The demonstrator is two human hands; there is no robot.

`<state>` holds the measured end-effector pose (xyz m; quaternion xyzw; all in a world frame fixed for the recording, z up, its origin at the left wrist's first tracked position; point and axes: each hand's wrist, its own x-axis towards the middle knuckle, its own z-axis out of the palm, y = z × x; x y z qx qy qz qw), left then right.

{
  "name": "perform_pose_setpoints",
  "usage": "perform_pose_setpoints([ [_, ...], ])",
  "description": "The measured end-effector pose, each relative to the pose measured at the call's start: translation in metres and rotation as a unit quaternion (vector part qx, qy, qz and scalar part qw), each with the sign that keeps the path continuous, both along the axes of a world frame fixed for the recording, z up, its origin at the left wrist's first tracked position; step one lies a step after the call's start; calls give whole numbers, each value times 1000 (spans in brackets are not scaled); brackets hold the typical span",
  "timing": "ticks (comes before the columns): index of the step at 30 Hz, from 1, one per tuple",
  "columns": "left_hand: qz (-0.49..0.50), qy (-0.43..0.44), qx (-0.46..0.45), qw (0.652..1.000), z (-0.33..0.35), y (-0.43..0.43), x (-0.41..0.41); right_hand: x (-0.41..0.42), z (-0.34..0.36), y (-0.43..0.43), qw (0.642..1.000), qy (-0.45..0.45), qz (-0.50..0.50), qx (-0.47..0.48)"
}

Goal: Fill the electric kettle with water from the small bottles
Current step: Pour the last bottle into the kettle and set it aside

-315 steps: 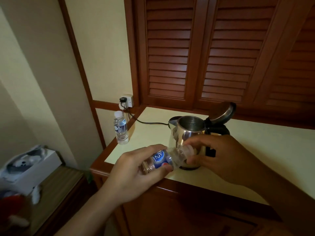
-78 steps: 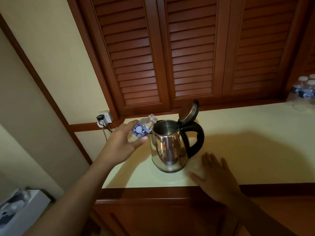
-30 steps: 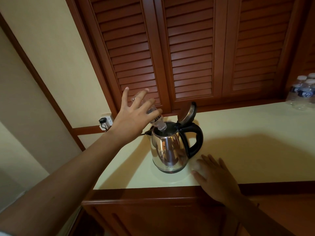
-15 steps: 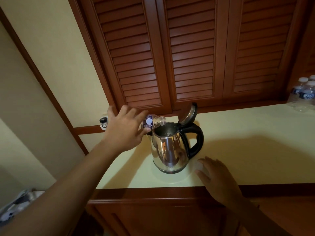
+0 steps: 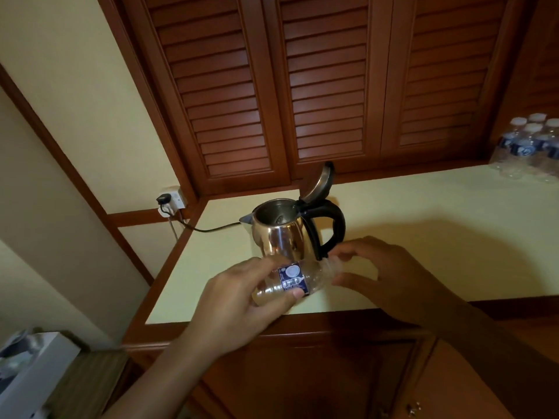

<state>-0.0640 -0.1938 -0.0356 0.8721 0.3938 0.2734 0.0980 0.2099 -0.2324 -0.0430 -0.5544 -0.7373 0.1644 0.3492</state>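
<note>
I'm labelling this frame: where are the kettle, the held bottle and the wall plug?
kettle (image 5: 281,237), head view, on its steel body.
held bottle (image 5: 292,278), head view, on its blue label.
wall plug (image 5: 162,198), head view, on its black head.

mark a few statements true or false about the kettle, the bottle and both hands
1. The kettle has its lid open. True.
2. The left hand holds the small bottle upright above the kettle. False: the bottle lies sideways, in front of the kettle.
3. The right hand has its fingers at the bottle's neck end. True.
4. The cord hangs unplugged. False: its plug sits in the wall socket.
5. More bottles stand at the counter's far right. True.
</note>
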Motion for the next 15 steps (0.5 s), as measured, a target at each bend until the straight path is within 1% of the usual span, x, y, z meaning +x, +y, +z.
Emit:
perform_pose_setpoints([
  [2,-20,-39,-38,998,2,-1,7,6,5,-5,1000,6,3,-6],
  [4,-40,-96,-94,990,3,-4,17,12,8,-12,999,47,-10,-14],
  [7,-72,-155,-204,964,6,-5,37,23,12,-29,995,101,-26,-11],
  [8,-87,-163,-237,954,8,-4,45,27,13,-35,993,111,-29,-11],
  [12,-134,-165,-320,923,14,2,79,54,11,-55,986,156,-48,-28],
  [15,-166,-170,-406,882,15,6,112,78,8,-70,982,178,-69,-13],
])
